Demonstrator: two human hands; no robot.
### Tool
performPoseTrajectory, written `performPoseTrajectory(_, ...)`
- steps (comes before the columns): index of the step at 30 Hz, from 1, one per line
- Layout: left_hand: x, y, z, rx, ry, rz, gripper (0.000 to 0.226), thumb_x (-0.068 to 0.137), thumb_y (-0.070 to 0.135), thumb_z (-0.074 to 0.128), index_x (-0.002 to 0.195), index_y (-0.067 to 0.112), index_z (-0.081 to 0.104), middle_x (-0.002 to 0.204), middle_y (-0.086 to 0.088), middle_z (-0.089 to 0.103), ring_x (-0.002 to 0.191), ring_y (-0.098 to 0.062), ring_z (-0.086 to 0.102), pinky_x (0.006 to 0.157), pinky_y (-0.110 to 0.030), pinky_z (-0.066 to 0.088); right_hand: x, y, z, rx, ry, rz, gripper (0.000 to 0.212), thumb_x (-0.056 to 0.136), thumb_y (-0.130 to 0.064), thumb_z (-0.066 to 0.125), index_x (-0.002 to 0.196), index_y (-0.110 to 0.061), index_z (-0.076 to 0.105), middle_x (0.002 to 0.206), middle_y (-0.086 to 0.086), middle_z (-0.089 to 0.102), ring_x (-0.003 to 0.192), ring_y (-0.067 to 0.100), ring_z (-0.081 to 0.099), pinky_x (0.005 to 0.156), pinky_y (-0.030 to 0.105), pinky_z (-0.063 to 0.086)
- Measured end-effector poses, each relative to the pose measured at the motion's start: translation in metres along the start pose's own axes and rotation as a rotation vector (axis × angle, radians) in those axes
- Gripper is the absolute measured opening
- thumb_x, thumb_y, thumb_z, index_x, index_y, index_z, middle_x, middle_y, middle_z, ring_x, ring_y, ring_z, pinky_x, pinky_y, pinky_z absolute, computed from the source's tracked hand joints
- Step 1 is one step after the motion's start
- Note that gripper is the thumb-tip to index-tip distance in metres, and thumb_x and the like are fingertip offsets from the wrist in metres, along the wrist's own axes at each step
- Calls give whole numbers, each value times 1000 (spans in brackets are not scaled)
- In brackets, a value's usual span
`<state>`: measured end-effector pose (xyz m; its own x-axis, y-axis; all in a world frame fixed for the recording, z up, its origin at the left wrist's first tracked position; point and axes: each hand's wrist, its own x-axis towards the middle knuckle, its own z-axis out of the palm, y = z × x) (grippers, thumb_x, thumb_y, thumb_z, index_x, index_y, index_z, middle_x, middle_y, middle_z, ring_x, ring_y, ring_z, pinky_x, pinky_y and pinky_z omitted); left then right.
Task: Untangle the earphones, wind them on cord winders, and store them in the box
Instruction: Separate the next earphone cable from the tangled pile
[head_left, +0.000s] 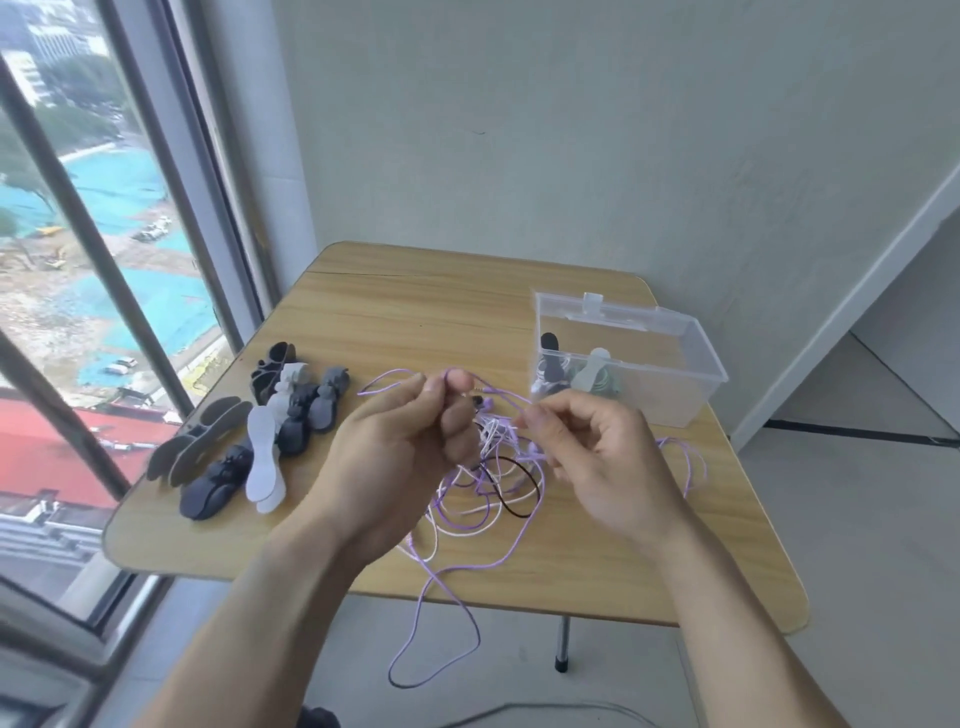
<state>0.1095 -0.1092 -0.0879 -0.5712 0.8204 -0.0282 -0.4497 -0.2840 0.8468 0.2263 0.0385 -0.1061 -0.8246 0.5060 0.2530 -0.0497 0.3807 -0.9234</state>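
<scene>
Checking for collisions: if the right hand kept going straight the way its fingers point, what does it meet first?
The right hand points left toward the left hand, pinching purple cord. First in line looks like the tangled earphones between them, then the left hand's fingers. Depth is uncertain from one view.

Pale wood-grain table (395, 312), smooth, matt. Clear glossy plastic box (670, 374). Thin purple, white and black cords (483, 499), smooth, probably rubbery. Grey, white, dark winders (260, 441), matt, perhaps soft plastic.
</scene>
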Motion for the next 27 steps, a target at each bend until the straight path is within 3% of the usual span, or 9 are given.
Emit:
performPoseTrajectory(3,3,7,-4,-31,30,40,31,104,24,38,95,8,63,70,0,56,62,-15,54,61,-23,47,2,4,4,-54,26,5,16,96,-22,65,86,-15,75,64,1,58,58,10,48,55,27,39)
performPoseTrajectory(5,3,9,-6,-35,39,57,33,102,30,40,95,10,64,70,1,60,64,-14,57,61,-22,48,2,5,9,-67,53,12,16,96,-23,66,84,-17,74,63,1,56,59,11,47,56,29,40)
performPoseTrajectory(8,2,9,-7,-70,73,64,39,102,38,37,96,10,63,68,2,57,61,-14,55,60,-22,47,3,6,15,-104,80,18,17,96,-22,65,83,-13,72,61,4,52,54,9,45,50,14,41)
performPoseTrajectory(11,0,8,-10,-68,90,66,33,106,30,34,100,12,61,70,4,54,62,-12,53,63,-23,44,5,8,16,-143,97,17,18,96,-24,66,82,-13,72,60,6,51,50,8,46,48,12,42)
performPoseTrajectory(13,-1,11,-11,2,74,68,26,105,19,37,106,13,62,79,4,63,71,-12,60,67,-25,43,7,9,17,-168,67,21,18,96,-27,66,81,-17,72,58,2,51,48,10,50,50,22,46)
performPoseTrajectory(17,0,12,-13,19,86,81,20,90,19,55,106,19,68,99,4,72,92,-13,67,80,-29,40,5,8,21,-215,-51,-12,16,94,-37,67,86,-25,74,67,12,63,62,36,62,60,49,52)
performPoseTrajectory(22,-2,11,-7,-26,185,114,17,95,7,53,103,10,68,105,-3,76,96,-15,72,53,-14,45,-2,1,28,-266,-124,-45,19,94,-30,68,84,-18,77,63,3,65,53,12,53,55,30,46)
performPoseTrajectory(25,-4,9,-4,64,218,124,18,99,2,51,98,7,68,103,-4,77,91,-16,72,42,-12,40,-2,1,36,-288,-131,-43,25,95,-31,67,82,-11,76,66,5,68,62,25,61,62,40,51)
performPoseTrajectory(27,-3,4,-5,311,287,214,20,100,-1,49,96,7,67,102,-2,77,91,-14,75,46,-14,44,-2,0,40,-277,-151,-52,20,94,-28,68,82,-14,77,67,1,71,64,21,64,63,39,53)
